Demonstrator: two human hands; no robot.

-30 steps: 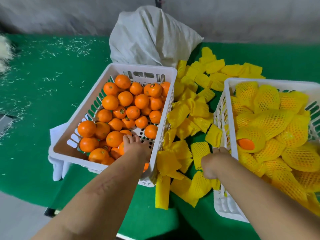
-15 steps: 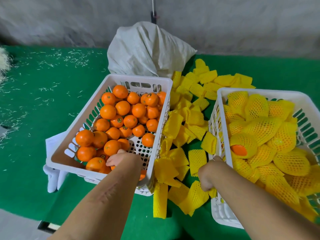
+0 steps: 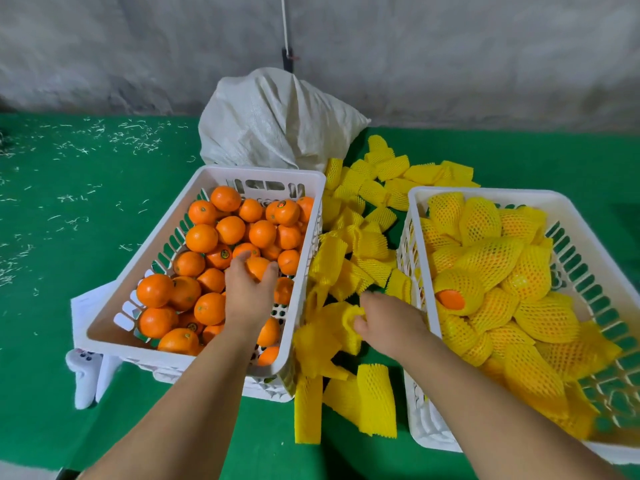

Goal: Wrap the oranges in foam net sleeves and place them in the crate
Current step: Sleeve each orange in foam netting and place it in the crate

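picking stage: left hand [image 3: 248, 295] fingers curl around an orange [image 3: 258, 266]; right hand [image 3: 388, 320] pinches a foam sleeve [image 3: 341, 323] beside the orange crate [image 3: 313, 216]; next, the sleeve must open.

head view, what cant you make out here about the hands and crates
- Left hand: whether the orange is lifted; fingers cover it.
- Right hand: its hold on the foam net sleeve; fingertips are buried in the folds.
- Right crate: near corner cut by the frame edge.
- Woven sack: contents unseen.
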